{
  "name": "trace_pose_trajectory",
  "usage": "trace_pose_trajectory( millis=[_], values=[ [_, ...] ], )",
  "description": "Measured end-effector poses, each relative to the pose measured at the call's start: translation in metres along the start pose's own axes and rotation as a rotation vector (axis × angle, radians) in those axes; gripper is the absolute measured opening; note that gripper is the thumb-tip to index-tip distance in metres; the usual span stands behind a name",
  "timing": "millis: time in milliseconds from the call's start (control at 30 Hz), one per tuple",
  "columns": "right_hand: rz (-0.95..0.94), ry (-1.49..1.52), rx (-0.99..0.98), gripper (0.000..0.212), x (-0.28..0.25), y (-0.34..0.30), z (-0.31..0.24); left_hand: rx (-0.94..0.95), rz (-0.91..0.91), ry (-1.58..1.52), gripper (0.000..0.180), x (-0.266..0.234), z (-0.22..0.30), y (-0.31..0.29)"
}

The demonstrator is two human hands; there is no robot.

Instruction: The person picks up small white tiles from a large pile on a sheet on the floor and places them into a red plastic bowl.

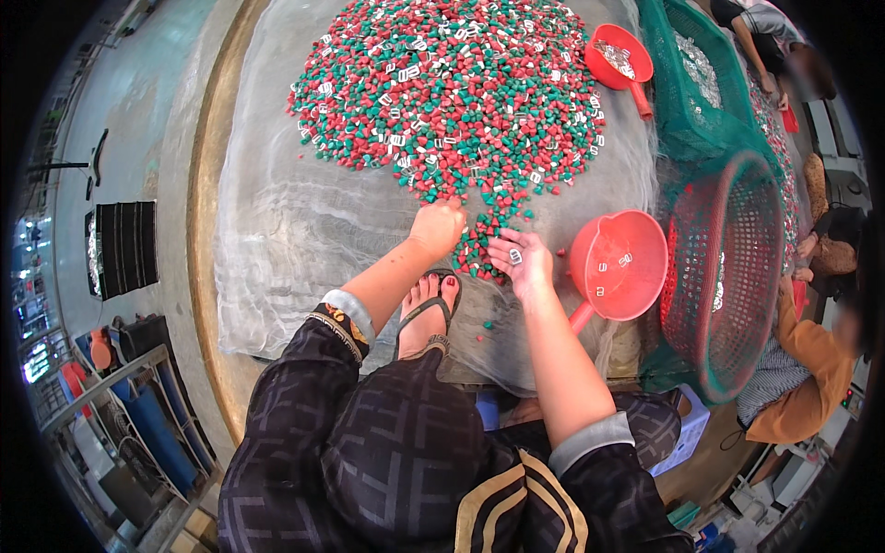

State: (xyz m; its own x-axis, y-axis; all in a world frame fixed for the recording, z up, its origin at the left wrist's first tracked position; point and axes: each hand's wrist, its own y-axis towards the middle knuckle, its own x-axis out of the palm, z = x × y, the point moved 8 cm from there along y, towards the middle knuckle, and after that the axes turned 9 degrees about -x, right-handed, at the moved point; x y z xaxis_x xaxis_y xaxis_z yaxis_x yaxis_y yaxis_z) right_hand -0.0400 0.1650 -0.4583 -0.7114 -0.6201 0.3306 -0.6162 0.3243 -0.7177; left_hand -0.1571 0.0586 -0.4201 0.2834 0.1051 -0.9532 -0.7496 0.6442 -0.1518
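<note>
A wide heap of small red and green cone-shaped pieces [461,101], with white ladder-like pieces strewn through it, covers the sheet in front of me. At its near edge my left hand [438,228] is closed, back upward, over the pieces; whatever its fingers hold is hidden. My right hand [527,264] lies palm up beside a narrow tongue of cones, and a small white ladder-shaped clip [515,257] rests in it. Just right of that hand stands a red scoop [636,290] with a few white clips inside and its handle toward me.
Another red scoop [619,57] with clips sits at the heap's far right. A red mesh basket [733,276] and a green netted crate [687,83] stand along the right. My sandalled foot [429,313] is on the pale sheet [286,249]. Other people work at the right edge.
</note>
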Motion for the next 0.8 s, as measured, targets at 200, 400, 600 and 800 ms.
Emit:
trace_pose_trajectory(
  millis=[200,400,600,800],
  values=[
    [0.202,-0.97,-0.336,0.02,-0.008,0.019,-0.014,-0.335,-0.197,-0.741,0.011,0.009,-0.029,0.004],
    [0.279,-1.312,-0.236,0.016,0.0,0.009,-0.027,-0.46,-0.411,-1.478,0.013,0.021,-0.03,-0.005],
    [0.235,-1.288,-0.324,0.017,0.003,0.0,-0.03,-0.436,-0.502,-1.701,0.017,0.033,-0.027,-0.01],
    [0.233,-1.488,-0.338,0.019,0.025,-0.01,-0.035,-0.358,-0.401,-1.067,0.02,0.031,-0.012,-0.002]
  ],
)
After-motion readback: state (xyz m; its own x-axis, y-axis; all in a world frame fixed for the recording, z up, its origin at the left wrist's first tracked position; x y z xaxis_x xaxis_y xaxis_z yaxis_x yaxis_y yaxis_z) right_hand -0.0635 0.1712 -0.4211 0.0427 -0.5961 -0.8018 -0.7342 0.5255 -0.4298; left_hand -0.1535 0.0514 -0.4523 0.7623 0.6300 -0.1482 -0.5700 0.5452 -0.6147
